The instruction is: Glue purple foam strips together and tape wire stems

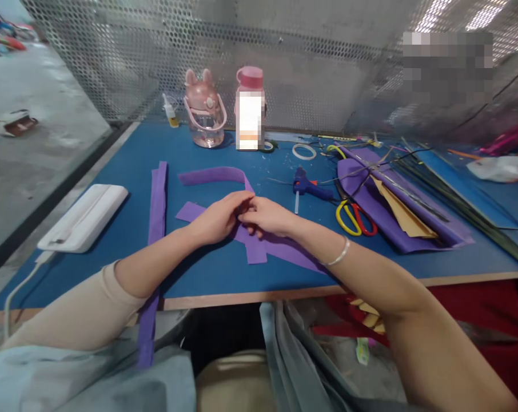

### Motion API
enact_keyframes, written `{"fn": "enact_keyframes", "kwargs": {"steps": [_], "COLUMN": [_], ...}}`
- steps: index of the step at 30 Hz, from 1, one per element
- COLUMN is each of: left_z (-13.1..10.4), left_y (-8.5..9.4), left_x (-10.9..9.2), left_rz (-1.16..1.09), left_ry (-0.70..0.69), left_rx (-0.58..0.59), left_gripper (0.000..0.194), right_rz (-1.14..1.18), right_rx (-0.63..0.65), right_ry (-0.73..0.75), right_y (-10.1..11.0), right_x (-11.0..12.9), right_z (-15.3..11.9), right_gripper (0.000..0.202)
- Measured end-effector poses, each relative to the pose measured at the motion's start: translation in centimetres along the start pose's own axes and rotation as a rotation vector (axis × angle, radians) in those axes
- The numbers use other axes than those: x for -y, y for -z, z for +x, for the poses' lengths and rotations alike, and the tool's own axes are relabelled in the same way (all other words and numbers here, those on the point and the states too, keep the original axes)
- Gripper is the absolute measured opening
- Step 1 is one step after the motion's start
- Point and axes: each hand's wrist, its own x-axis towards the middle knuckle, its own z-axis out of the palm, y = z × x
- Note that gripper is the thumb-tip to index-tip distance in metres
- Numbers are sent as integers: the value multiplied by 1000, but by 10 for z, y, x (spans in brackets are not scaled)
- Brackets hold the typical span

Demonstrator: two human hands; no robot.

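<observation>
Nearest us, grey-blue cloth [91, 383] lies low in view, and our forearms reach forward over the blue table [207, 272]. Our left hand [216, 220] and right hand [271, 217], the right wrist wearing a bracelet [339, 252], come together over the crossed purple strips [256, 253], which lie in the middle of the table, toward its front edge. Our fingers curl inward, one hand against the other; their tips are partly hidden, so we cannot tell whether they pinch the strips. Beyond the hands, one strip bends away to the left.

Under our left forearm runs a long purple strip [158, 197], its near end hanging past the table edge. To its left lies a white device [85, 217] with a cable. Right of our hands we see a blue glue gun [309, 187] and, just beside purple sheets [351, 174], scissors [343, 222] with yellow and red handles.
</observation>
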Motion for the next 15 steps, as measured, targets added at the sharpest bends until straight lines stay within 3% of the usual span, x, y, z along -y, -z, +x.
{"fn": "enact_keyframes", "kwargs": {"steps": [3,6,9,12,14,15], "left_z": [-1,0,2,4,5,5], "left_y": [3,6,8,11,14,16], "left_x": [-1,-7,-13,-14,-12,-12], "left_rz": [25,65,70,58,38,26], "left_ry": [24,49,15,-20,-9,5], "left_rx": [76,173,253,343,361,354], "left_gripper": [73,73,69,44,30,27], "right_rz": [-501,-899,-908,-767,-666,-629], "right_rx": [-174,-150,-55,158,322,341], "right_ry": [165,6,14,160,220,228], "right_y": [30,41,24,11,24,38], "right_x": [-13,-25,-22,-7,-3,-5], "right_z": [-34,-72,-93,-94,-84,-76], "right_gripper": [10,29,30,25,23,22]}}
